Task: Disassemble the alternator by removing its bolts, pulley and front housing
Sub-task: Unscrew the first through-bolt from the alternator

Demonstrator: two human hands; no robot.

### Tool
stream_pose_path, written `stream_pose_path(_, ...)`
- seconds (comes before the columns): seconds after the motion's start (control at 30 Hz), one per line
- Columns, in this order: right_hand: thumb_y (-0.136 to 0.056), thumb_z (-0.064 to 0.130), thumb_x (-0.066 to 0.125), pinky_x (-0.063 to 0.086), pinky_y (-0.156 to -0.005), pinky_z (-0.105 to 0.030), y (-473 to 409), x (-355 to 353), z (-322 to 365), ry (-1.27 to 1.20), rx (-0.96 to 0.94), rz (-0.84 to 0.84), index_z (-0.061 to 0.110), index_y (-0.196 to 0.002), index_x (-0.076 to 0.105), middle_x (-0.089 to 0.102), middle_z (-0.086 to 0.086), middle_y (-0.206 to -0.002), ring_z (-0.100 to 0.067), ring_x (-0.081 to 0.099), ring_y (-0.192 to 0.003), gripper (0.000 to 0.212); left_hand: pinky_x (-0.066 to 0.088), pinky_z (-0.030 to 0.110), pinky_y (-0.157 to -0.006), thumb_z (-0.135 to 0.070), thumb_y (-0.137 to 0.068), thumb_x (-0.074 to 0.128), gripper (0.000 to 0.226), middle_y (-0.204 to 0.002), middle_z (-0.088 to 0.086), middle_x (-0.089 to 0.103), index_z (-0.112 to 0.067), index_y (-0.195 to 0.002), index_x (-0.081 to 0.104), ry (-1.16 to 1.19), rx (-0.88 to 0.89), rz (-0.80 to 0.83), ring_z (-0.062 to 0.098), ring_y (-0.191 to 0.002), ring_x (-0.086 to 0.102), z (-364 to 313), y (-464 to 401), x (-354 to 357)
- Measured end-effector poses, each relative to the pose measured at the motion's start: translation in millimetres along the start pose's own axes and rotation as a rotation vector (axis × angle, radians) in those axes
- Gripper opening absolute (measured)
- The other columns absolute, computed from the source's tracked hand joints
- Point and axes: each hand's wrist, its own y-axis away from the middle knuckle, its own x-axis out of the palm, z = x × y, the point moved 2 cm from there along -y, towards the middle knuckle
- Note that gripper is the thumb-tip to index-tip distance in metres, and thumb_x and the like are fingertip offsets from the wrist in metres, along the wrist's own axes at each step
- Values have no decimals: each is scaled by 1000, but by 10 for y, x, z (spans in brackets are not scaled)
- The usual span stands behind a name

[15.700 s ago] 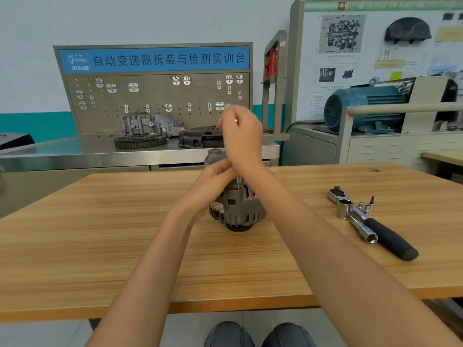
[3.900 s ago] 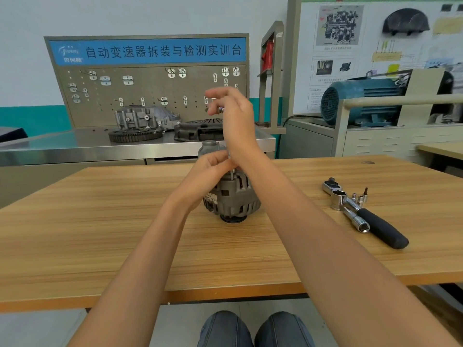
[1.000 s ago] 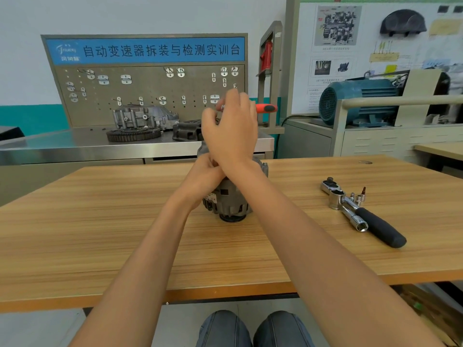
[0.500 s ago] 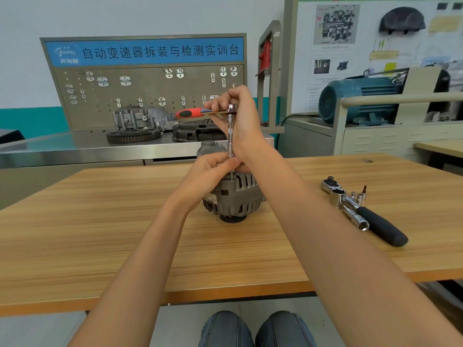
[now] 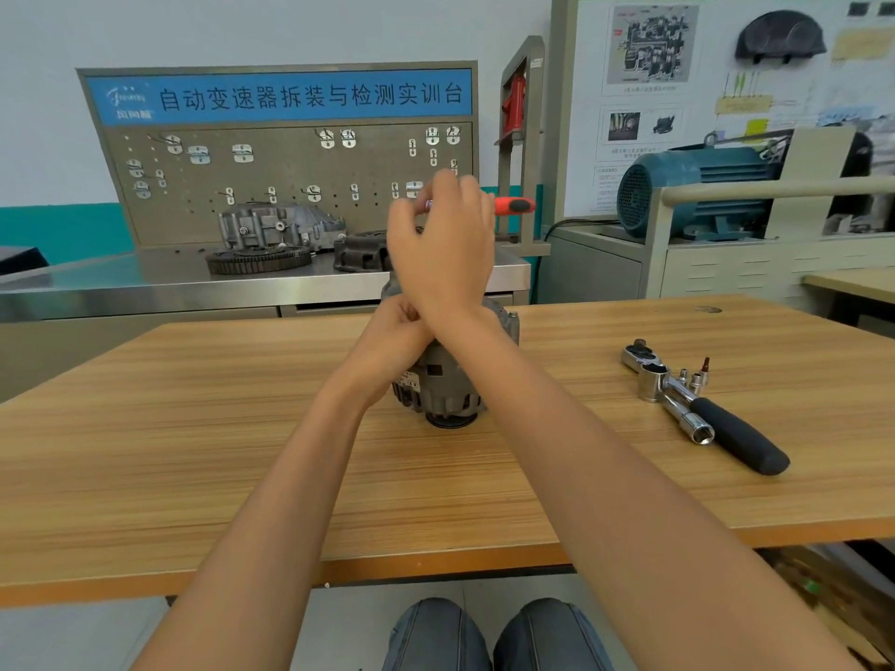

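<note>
A: Head cam: alternator (image 5: pixel 448 380) stands on the table (image 5: pixel 193 428), right under both hands. The red ratchet handle (image 5: pixel 513 204) pointed left half a second ago, now it points right, so another swing on a bolt (probably loosening).

B: Grip?

A: Right hand (image 5: pixel 443 244) curls round the ratchet above it; left hand (image 5: pixel 392 336) holds the top, steadying. Black wrench (image 5: pixel 712 414) lies well apart.

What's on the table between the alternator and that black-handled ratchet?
Nothing: in the head view, bare wooden table separates the alternator from the ratchet.
</note>
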Motion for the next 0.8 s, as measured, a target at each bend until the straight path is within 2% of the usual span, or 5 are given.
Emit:
stream_pose_path(0.13,-90,6,43,31,-59,-26,-111,-25,-24,-484,265,135,14,-59,37,38,2,-65,-11,37,-65,32,42,9,-47,-14,-95,53,41,-62,-16,68,-32,-63,72,72,42,55,-4,-57,62,-32,24,17)
stream_pose_path(0.33,-87,6,37,48,-87,-30,-209,-13,-75,-991,575,395,13,-55,39,56,0,-55,-14,64,-79,33,52,16,-63,-22,-94,54,18,-83,-7,75,-21,-89,72,102,56,93,5,-77,69,-30,14,19)
stream_pose_path(0.57,-90,8,45,37,-65,-26,-9,1,-24,-304,86,82,9,-73,48,45,0,-73,-13,43,-70,18,36,15,-47,-4,-93,49,42,-49,-13,56,-23,-57,60,29,28,37,2,-50,50,16,14,-15)
stream_pose_path(0.7,-79,18,49,26,-109,-41,51,-28,-56,346,-84,-40,7,-94,56,53,-6,-92,-23,49,-95,19,27,9,-40,4,-88,46,28,-46,-10,43,-12,-65,46,24,-3,-8,-3,-41,36,30,-13,6)
stream_pose_path(0.8,-79,18,51,21,-113,-44,46,-17,-14,310,-66,-34,7,-95,56,53,-7,-93,-24,49,-98,20,30,9,-41,5,-87,47,23,-49,-7,48,-10,-69,51,38,0,-10,-4,-42,39,25,-13,-1)
